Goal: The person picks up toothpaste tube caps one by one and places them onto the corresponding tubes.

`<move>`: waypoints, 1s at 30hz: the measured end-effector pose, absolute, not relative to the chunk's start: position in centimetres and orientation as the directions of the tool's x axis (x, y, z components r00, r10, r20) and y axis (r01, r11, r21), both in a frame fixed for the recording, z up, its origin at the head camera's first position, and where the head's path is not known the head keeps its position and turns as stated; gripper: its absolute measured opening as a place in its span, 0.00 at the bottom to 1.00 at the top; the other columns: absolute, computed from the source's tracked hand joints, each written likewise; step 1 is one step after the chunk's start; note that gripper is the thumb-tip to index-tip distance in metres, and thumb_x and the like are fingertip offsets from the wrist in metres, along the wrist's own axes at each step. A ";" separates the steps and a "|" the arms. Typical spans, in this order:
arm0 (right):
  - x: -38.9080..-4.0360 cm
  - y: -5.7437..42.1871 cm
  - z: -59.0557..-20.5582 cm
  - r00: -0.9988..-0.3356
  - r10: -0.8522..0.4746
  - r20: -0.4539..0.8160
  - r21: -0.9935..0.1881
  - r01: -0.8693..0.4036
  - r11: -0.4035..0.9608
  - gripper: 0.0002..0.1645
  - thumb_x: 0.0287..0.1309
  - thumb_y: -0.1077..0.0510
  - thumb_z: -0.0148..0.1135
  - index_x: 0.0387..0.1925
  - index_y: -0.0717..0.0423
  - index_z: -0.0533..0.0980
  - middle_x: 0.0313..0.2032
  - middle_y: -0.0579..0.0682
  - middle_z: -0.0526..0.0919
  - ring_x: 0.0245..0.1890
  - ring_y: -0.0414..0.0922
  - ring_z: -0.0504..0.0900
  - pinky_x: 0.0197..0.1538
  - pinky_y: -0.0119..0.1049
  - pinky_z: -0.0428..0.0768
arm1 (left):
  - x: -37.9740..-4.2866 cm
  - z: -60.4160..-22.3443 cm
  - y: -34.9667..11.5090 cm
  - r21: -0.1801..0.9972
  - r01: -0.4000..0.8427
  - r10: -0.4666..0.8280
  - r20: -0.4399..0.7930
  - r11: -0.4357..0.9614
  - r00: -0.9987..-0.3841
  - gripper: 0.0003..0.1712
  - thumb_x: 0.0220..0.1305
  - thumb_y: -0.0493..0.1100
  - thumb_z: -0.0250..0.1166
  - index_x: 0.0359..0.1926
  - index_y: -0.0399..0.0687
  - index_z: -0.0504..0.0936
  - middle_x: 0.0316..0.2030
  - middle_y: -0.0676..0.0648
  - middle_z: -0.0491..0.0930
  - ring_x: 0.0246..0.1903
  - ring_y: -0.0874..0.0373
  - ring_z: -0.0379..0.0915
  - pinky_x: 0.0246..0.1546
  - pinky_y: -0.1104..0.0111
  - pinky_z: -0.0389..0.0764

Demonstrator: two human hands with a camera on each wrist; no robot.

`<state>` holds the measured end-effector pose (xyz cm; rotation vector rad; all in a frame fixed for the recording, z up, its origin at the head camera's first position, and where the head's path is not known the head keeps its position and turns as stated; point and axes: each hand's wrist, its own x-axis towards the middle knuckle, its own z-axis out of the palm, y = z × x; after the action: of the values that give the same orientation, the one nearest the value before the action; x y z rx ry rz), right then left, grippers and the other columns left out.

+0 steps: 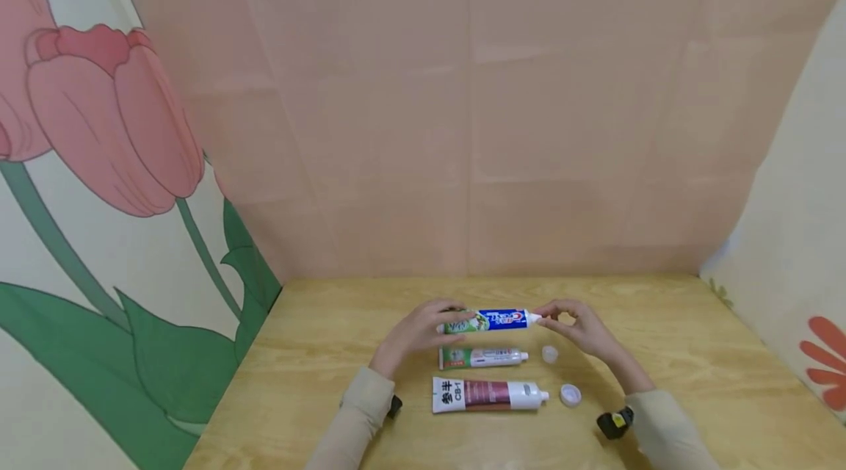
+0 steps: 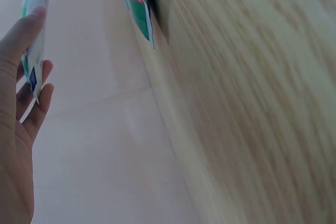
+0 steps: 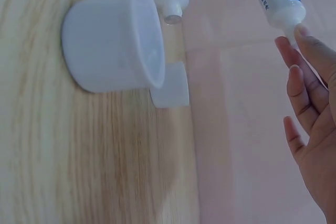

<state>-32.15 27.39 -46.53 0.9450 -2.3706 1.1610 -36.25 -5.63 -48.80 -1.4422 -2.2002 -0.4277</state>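
My left hand [image 1: 419, 327] holds a blue and green toothpaste tube [image 1: 505, 319] by its flat end, lifted off the table. Thumb and fingers lie on either side of that end in the left wrist view. At the tube's other end, my right hand [image 1: 581, 327] pinches the white tip between thumb and forefinger; the right wrist view shows its other fingers loosely bent. The fingertips partly cover the tip. Below the held tube lie a green and white toothpaste tube [image 1: 492, 358] and a larger maroon and white toothpaste tube [image 1: 489, 395], both with nozzles bare and pointing right.
A small white cap [image 1: 549, 354] sits right of the green and white tube. Beside the maroon tube's nozzle stands a wider white cap [image 1: 570, 395], hollow side up. The wooden table [image 1: 317, 352] meets a pink-covered wall [image 1: 370, 161] at its back edge.
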 end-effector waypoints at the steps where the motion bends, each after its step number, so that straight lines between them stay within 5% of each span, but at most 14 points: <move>1: -32.2 27.4 -46.6 -0.723 -0.420 0.549 -0.566 -0.691 0.449 0.10 0.50 0.71 0.64 0.36 0.60 0.80 0.30 0.52 0.83 0.29 0.43 0.74 0.35 0.29 0.70 | -36.3 -48.9 -5.6 0.012 0.916 0.770 0.537 0.401 -0.344 0.26 0.57 0.53 0.65 0.57 0.55 0.75 0.55 0.48 0.75 0.56 0.60 0.68 0.61 0.72 0.66; 30: -35.4 28.4 -47.7 -0.797 -0.443 0.411 -0.606 -0.602 0.520 0.08 0.56 0.63 0.62 0.39 0.58 0.80 0.32 0.50 0.83 0.33 0.45 0.76 0.35 0.29 0.75 | -38.7 -50.2 -5.4 0.112 0.884 0.754 0.480 0.454 -0.449 0.28 0.54 0.50 0.68 0.58 0.56 0.74 0.54 0.51 0.74 0.55 0.62 0.68 0.58 0.74 0.69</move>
<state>-35.43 28.36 -47.75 0.8901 -2.5544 1.1383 -38.68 -5.44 -50.22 -1.3864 -2.3476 -0.4966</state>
